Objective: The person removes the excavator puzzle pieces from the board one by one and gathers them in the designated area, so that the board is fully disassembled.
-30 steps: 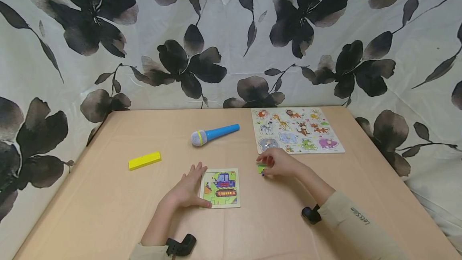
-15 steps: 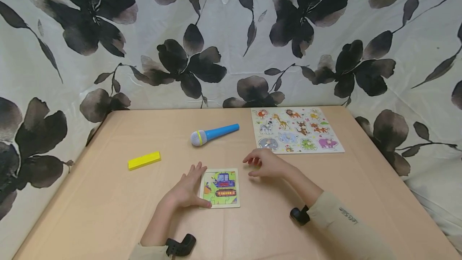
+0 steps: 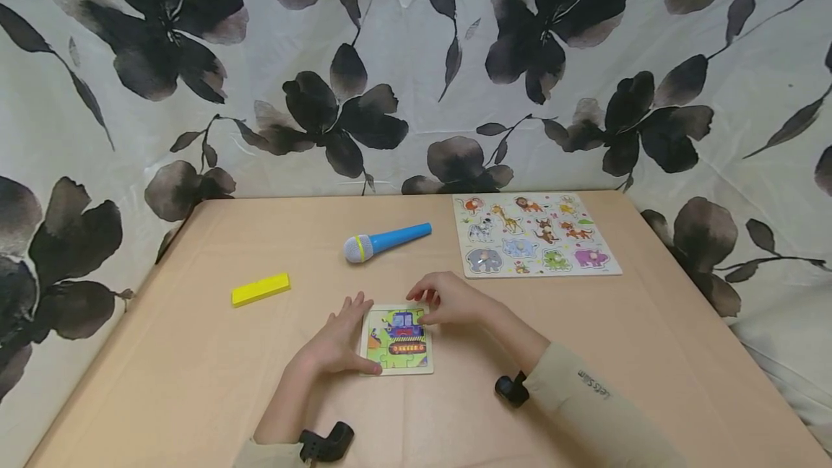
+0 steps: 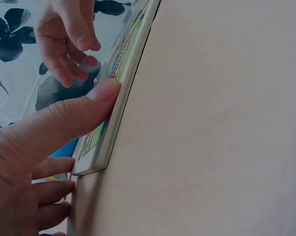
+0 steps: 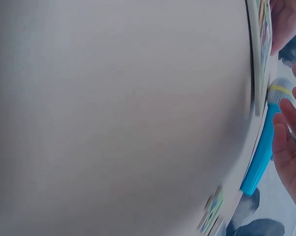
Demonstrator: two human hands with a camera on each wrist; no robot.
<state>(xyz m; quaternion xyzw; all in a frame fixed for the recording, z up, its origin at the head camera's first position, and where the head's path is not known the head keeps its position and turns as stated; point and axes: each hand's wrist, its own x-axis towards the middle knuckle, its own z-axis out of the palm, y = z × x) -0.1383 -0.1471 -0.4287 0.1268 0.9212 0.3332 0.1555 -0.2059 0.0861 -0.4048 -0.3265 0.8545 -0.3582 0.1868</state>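
A small jigsaw puzzle (image 3: 404,371) with a purple tracked vehicle on green lies in its pale frame on the table. My left hand (image 3: 334,344) rests along its left side with fingers spread. The left thumb (image 4: 101,93) touches the frame's near rim in the left wrist view. Over the upper right corner of the puzzle hovers my right hand (image 3: 455,300), its fingers loosely bent. Nothing shows between those fingers in either wrist view. A loose green puzzle piece (image 5: 212,211) lies on the table in the right wrist view; in the head view my right hand hides that spot.
Beyond the puzzle lies a blue toy microphone (image 3: 395,238) with a grey head. A yellow block (image 3: 261,289) is to the left. An animal picture board (image 3: 546,273) occupies the table's back right. A floral cloth (image 3: 448,114) hangs behind the table.
My right hand has let go of the green puzzle piece and moved left to the puzzle's upper right corner. My left hand has stayed on the frame.
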